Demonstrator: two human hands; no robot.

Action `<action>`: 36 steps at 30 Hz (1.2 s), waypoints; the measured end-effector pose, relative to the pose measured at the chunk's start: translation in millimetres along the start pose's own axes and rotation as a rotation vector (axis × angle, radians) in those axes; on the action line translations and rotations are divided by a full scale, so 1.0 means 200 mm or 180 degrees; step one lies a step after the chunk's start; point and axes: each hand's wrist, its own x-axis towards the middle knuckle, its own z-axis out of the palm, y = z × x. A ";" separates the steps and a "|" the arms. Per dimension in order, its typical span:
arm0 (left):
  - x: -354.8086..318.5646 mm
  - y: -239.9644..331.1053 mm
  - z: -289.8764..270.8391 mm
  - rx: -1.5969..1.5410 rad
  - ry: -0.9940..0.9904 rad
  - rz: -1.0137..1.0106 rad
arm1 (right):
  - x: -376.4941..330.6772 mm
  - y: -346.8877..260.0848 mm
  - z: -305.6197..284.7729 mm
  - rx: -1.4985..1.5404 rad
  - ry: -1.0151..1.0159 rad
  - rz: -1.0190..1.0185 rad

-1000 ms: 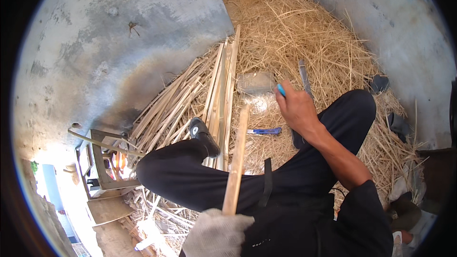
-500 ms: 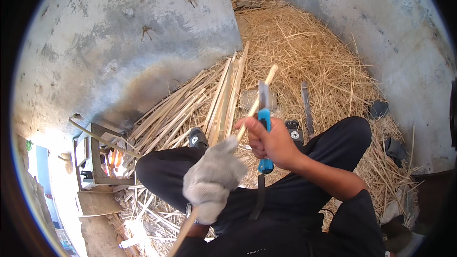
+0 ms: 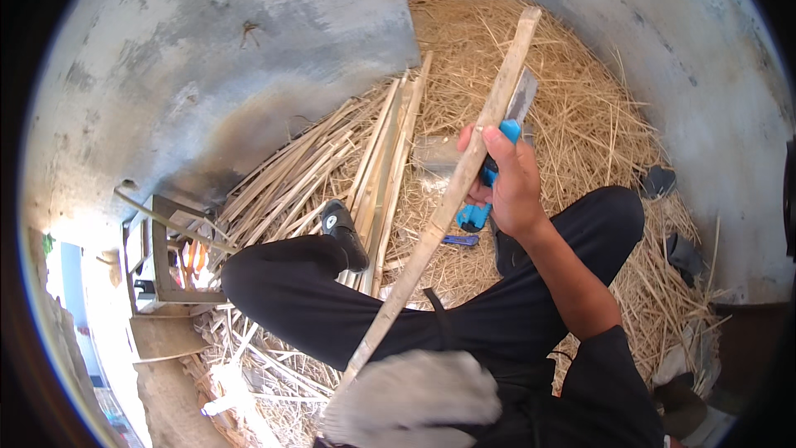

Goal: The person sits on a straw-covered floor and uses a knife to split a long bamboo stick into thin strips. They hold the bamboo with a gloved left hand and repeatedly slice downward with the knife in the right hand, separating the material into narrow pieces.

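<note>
My bare right hand [image 3: 516,187] is closed around a blue-handled utility knife [image 3: 475,216], its wide metal blade pointing up and away. The same thumb and fingers also pinch a long, flat wooden strip [image 3: 439,224], which slants from far right down toward my lap. The blade lies close along the strip's right side; whether it touches cannot be made out. My left hand [image 3: 419,394], in a pale knit glove, is low over my lap by the strip's near end. Motion smears its fingers, so its grip on the strip is unclear.
Long pale wooden strips [image 3: 385,166] lie in a pile beyond my left knee. Straw [image 3: 564,116] covers the floor up to the grey walls. A small purple-blue object [image 3: 460,240] lies between my feet. A wooden frame [image 3: 153,257] stands at the left; dark shoes [image 3: 684,257] lie right.
The strip has swung up and shows its broad face. My right hand has moved up and right with the knife; my gloved left hand has dropped toward my lap.
</note>
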 end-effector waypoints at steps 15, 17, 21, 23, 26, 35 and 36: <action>0.34 -0.12 -0.48 -0.0436 0.2334 -0.2248 | 0.13 -0.38 -0.08 -0.4226 -0.0818 -0.1724; 0.32 -0.16 -0.49 -0.0791 0.2193 -0.2296 | 0.15 -0.32 -0.10 -0.4645 -0.1076 -0.1722; 0.28 -0.19 -0.49 -0.0921 0.2372 -0.2532 | 0.19 -0.12 -0.12 -0.4900 -0.1124 -0.1944; 0.25 -0.22 -0.51 -0.0760 0.2595 -0.2580 | 0.24 -0.06 -0.12 -0.5139 -0.1070 -0.2065; 0.21 -0.34 -0.55 -0.0874 0.2831 -0.2650 | 0.26 0.06 -0.14 -0.5436 -0.0842 -0.1840; 0.07 -0.23 -0.49 -0.1550 0.2805 -0.2326 | 0.42 -0.22 -0.58 -0.5367 0.1364 -0.1061; 0.06 -0.26 -0.49 -0.1593 0.2871 -0.2188 | 0.34 -0.18 -0.57 -0.5045 0.1152 -0.1231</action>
